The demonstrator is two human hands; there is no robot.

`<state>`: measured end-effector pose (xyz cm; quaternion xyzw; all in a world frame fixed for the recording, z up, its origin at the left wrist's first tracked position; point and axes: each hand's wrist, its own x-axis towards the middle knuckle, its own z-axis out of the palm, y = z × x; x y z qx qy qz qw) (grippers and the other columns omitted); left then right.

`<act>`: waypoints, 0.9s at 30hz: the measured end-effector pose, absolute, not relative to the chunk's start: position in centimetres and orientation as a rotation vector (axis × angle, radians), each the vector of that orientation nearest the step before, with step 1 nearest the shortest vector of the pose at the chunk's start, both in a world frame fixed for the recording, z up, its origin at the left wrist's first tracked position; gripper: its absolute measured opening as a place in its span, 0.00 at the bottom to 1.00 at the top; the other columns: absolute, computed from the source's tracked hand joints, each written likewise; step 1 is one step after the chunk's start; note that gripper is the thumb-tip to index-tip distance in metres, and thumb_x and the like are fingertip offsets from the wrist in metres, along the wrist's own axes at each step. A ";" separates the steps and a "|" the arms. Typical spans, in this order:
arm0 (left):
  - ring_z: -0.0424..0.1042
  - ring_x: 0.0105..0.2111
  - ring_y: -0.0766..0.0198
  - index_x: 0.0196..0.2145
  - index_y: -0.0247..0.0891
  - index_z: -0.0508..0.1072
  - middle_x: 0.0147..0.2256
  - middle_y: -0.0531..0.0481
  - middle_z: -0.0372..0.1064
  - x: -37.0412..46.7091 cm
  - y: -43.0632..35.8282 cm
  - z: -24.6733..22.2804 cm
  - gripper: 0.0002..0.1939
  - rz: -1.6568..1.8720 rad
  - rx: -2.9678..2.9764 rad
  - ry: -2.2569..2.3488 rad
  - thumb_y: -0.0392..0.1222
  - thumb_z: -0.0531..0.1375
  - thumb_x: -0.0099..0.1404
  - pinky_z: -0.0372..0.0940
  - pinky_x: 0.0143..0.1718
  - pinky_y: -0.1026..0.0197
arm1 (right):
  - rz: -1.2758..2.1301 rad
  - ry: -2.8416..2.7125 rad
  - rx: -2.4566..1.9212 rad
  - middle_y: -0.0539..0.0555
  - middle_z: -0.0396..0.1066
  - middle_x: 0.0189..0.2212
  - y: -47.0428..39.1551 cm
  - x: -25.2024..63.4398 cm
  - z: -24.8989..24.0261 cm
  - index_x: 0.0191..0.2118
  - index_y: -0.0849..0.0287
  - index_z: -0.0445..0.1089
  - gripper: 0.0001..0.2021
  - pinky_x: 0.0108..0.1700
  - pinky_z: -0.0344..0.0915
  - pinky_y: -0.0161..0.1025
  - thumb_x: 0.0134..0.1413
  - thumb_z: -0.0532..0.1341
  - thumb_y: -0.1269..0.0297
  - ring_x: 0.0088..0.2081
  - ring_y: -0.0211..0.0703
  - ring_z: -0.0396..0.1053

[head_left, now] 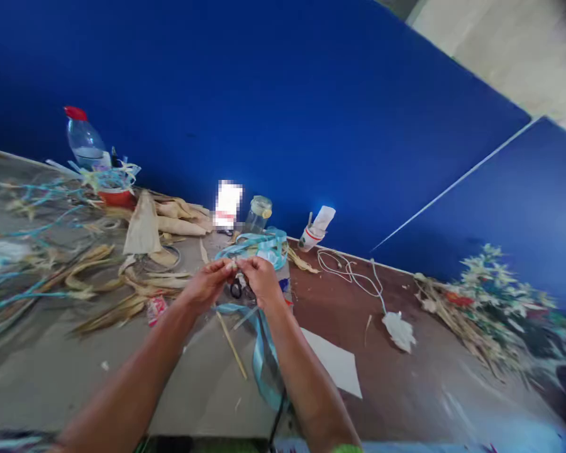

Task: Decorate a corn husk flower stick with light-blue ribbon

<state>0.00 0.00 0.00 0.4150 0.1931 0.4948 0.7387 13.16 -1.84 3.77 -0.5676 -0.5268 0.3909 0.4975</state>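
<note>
Over the middle of the table, my left hand (207,283) and my right hand (263,280) meet at the fingertips. Both are closed in a pinch around something small and pale, too small to name. Just beneath them lie black-handled scissors (236,289). A coil of light blue ribbon (283,242) sits behind my hands, and a strip of blue ribbon (264,377) trails down beside my right forearm. A thin yellowish stick (232,346) rests on the table between my arms.
Dried husks (183,220) and blue-wrapped stems (33,292) spread over the left side. Behind stand a clear bottle (85,138), a jar (258,215) and a white cup (310,239). To the right are white paper (334,362), a cable (353,277) and a flower bunch (495,302).
</note>
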 end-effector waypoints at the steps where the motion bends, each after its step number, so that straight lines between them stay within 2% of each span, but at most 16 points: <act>1: 0.61 0.27 0.70 0.26 0.33 0.73 0.24 0.53 0.64 0.0 0.0 0.0 0.11 1.085 0.889 0.434 0.44 0.66 0.53 0.56 0.30 0.67 | 0.939 -1.232 -1.355 0.45 0.60 0.17 -1.8 13.2 3.9 0.21 0.59 0.66 0.12 0.28 0.55 0.33 0.42 0.61 0.56 0.23 0.34 0.56; 6: 0.60 0.25 0.70 0.24 0.33 0.73 0.24 0.52 0.65 0.2 -0.1 0.3 0.11 1.064 0.829 0.496 0.43 0.68 0.49 0.55 0.28 0.67 | 0.877 -1.151 -1.239 0.48 0.69 0.25 -1.9 13.7 4.9 0.29 0.59 0.71 0.11 0.32 0.60 0.34 0.46 0.59 0.56 0.29 0.37 0.63; 12: 0.58 0.24 0.70 0.25 0.34 0.73 0.23 0.53 0.63 0.5 -0.4 0.6 0.11 1.057 0.940 0.538 0.45 0.66 0.53 0.54 0.26 0.66 | 0.833 -1.427 -1.163 0.51 0.72 0.32 -2.5 14.1 5.9 0.27 0.57 0.74 0.09 0.43 0.61 0.37 0.48 0.61 0.58 0.40 0.42 0.67; 18: 0.57 0.24 0.69 0.23 0.34 0.72 0.21 0.53 0.60 0.5 -0.4 0.5 0.13 1.004 1.051 0.562 0.47 0.64 0.54 0.53 0.27 0.65 | 0.897 -1.423 -1.219 0.49 0.71 0.26 -2.3 14.5 5.4 0.24 0.58 0.72 0.07 0.39 0.62 0.36 0.45 0.62 0.61 0.33 0.40 0.67; 27: 0.57 0.24 0.69 0.23 0.34 0.71 0.22 0.54 0.60 0.4 -0.8 0.9 0.14 0.942 1.138 0.556 0.48 0.64 0.54 0.53 0.28 0.65 | 0.917 -1.429 -1.324 0.48 0.69 0.22 -2.1 14.4 5.2 0.24 0.59 0.70 0.10 0.35 0.61 0.35 0.45 0.60 0.58 0.28 0.38 0.65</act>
